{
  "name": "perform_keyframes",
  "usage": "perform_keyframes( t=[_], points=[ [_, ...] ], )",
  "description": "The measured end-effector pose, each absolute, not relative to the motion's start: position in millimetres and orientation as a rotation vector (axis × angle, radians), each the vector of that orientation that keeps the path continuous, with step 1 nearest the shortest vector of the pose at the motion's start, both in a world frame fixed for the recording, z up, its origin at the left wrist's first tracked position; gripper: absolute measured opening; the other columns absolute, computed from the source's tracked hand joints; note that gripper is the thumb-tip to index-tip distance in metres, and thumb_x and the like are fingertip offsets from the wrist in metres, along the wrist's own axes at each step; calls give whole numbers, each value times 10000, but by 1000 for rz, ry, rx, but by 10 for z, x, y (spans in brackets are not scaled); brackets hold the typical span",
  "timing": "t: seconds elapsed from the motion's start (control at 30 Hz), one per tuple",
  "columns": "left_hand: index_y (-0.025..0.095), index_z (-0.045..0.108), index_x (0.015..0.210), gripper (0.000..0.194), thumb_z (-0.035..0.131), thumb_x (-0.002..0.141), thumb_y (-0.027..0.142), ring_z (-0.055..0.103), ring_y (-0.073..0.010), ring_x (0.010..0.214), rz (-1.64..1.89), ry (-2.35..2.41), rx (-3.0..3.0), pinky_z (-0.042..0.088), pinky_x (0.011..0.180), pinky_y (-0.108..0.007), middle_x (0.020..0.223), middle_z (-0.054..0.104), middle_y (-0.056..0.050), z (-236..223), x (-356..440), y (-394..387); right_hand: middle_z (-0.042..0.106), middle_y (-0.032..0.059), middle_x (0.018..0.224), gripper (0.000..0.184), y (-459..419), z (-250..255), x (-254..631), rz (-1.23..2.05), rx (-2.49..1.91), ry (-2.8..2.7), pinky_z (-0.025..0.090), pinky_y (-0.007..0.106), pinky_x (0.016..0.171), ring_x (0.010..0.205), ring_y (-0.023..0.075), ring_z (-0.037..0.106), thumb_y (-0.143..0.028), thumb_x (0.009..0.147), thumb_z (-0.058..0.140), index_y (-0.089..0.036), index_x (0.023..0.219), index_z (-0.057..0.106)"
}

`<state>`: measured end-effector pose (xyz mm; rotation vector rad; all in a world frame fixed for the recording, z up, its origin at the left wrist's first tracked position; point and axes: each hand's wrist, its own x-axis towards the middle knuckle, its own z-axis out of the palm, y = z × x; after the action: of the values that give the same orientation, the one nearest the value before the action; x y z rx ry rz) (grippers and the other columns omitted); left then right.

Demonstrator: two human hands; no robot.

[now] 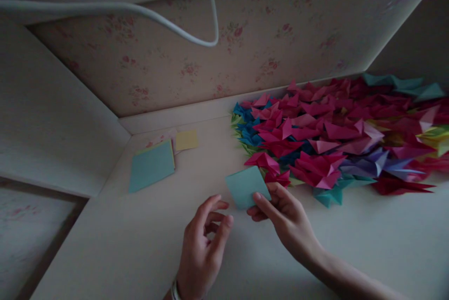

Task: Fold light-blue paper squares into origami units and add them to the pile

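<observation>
My right hand (284, 216) pinches a small teal square of paper (245, 187) at its lower right edge, holding it just above the pale desk (140, 244). My left hand (205, 244) hovers to the left of that paper with its fingers loosely curled and apart, holding nothing. A big heap of folded paper pieces (333, 136), mostly pink and red with some blue, purple and teal, lies right behind the held square.
A stack of teal square sheets (151, 165) lies at the desk's back left, with a small yellow sheet (186, 140) beside it. A white cable (140, 12) hangs in front of the flowered back wall (210, 57). The desk edge drops off at the left.
</observation>
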<state>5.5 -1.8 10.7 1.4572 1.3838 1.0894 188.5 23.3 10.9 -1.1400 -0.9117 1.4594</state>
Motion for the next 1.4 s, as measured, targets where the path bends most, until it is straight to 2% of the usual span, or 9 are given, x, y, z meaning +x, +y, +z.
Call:
perform_keyframes(
  t=[0.13, 0.5, 0.73, 0.9, 1.03, 1.1, 1.17, 1.23, 1.4],
  points=[
    [282, 525, 1340, 457, 660, 906, 232, 699, -212, 989, 1086, 1347, 1722, 645, 704, -269, 1261, 631, -91, 21, 87, -23, 688, 23, 774, 307, 193, 81, 1857, 1604, -1076, -1034, 562, 266, 597, 678, 165, 688, -469, 898, 665, -171, 897, 590],
    [295, 503, 1402, 507, 638, 921, 208, 722, -188, 878, 1103, 1380, 1803, 643, 688, -265, 1288, 610, -108, 13, 21, -34, 665, 33, 817, 336, 140, 154, 1906, 1694, -1007, -1245, 508, 308, 737, 776, 171, 635, -494, 973, 544, -171, 937, 626],
    [306, 517, 1398, 427, 557, 973, 302, 687, -115, 655, 1095, 1324, 1538, 610, 579, -241, 1286, 601, -104, 49, 36, -58, 679, 19, 867, 448, 104, 103, 1959, 1617, -895, -975, 508, 350, 743, 753, 187, 648, -526, 977, 514, -272, 1344, 470],
    [263, 611, 1322, 395, 549, 962, 414, 694, -137, 625, 1174, 1217, 1344, 604, 567, -261, 1263, 650, -112, 133, 76, -91, 661, 5, 885, 487, 111, 140, 1946, 1584, -947, -952, 506, 298, 700, 770, 164, 617, -494, 943, 602, -317, 1369, 446],
    [171, 712, 1090, 453, 436, 985, 514, 680, -162, 545, 1190, 1339, 1287, 566, 537, -259, 877, 771, -87, 187, 106, -81, 617, -31, 770, 453, 97, 128, 1898, 1571, -925, -1026, 515, 263, 628, 698, 147, 613, -450, 926, 648, -313, 1318, 464],
    [173, 707, 834, 490, 404, 993, 523, 654, -160, 507, 1182, 1433, 1312, 534, 533, -239, 605, 708, -32, 216, 116, -66, 611, -28, 728, 287, 82, 100, 1896, 1501, -969, -1130, 518, 256, 597, 655, 145, 623, -424, 941, 630, -272, 1175, 563],
    [193, 637, 703, 468, 435, 990, 503, 634, -151, 495, 1171, 1503, 1324, 511, 529, -221, 513, 649, 0, 241, 119, -48, 634, 0, 718, 181, 65, 80, 1920, 1448, -1032, -1284, 528, 267, 592, 655, 161, 655, -394, 965, 595, -222, 1000, 639],
    [202, 605, 714, 393, 488, 978, 469, 624, -141, 498, 1184, 1543, 1295, 502, 523, -208, 521, 634, 20, 247, 117, -32, 679, 35, 764, 195, 47, 80, 1963, 1445, -1067, -1421, 548, 288, 613, 698, 188, 693, -370, 979, 568, -204, 972, 671],
    [220, 564, 928, 225, 583, 935, 444, 631, -135, 512, 1346, 1520, 1115, 516, 498, -192, 597, 641, 44, 182, 110, -23, 733, 78, 955, 305, 32, 157, 2036, 1292, -1005, -1623, 604, 331, 701, 830, 230, 713, -252, 921, 611, -237, 1226, 611]
  ],
)
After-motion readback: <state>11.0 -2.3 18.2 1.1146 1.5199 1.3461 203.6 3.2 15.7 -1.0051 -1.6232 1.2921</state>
